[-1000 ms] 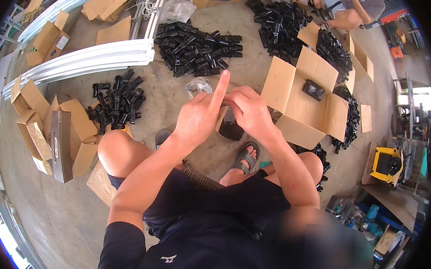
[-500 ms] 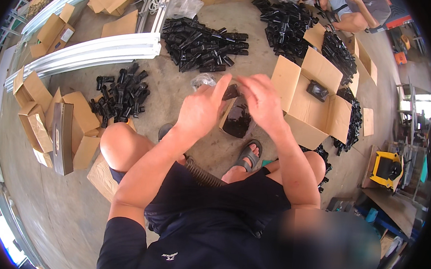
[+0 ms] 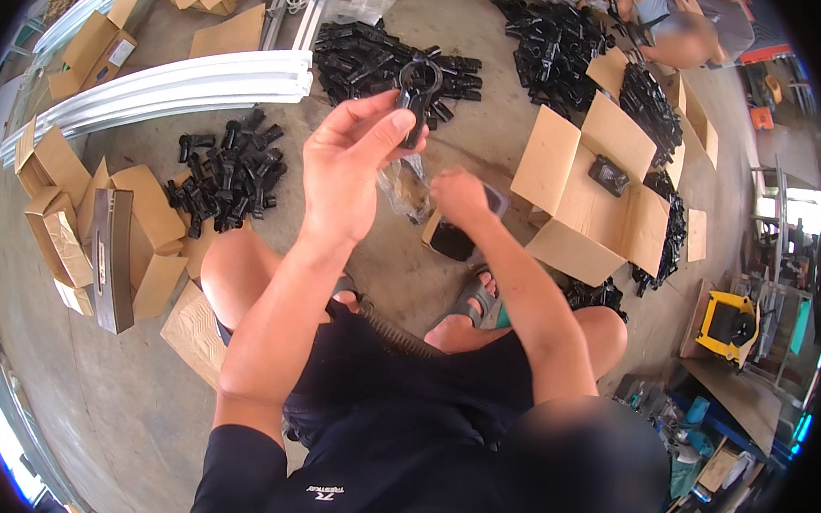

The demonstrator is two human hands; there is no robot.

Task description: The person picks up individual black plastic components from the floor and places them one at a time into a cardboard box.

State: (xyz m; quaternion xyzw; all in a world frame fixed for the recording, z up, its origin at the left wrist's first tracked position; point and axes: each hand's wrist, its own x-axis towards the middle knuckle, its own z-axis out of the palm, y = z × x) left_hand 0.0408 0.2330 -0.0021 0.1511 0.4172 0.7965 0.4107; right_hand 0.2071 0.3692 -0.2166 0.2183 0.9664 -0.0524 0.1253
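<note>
Raised in front of me, my left hand [image 3: 348,173] pinches a black plastic clamp-like part with a round ring at its top [image 3: 420,103]. The ring points away from me, and the thumb lies over the stem. Lower and to the right, my right hand [image 3: 463,201] has its fingers curled at the edge of a small open box [image 3: 429,233] that holds dark pieces. What those fingers grip, if anything, is hidden. A crumpled clear plastic bag [image 3: 403,186] lies on the floor between my hands.
Piles of black parts lie at left [image 3: 232,175], beyond my left hand [image 3: 356,65] and far right [image 3: 550,49]. An open carton [image 3: 565,186] holds a black pack [image 3: 608,175]. White metal rails [image 3: 186,88] and cardboard boxes [image 3: 150,208] lie left. Another person [image 3: 682,38] sits at far right.
My hands were together above the small box. The left has lifted away with the black clamp-like part, and the right has dropped to the box edge.
</note>
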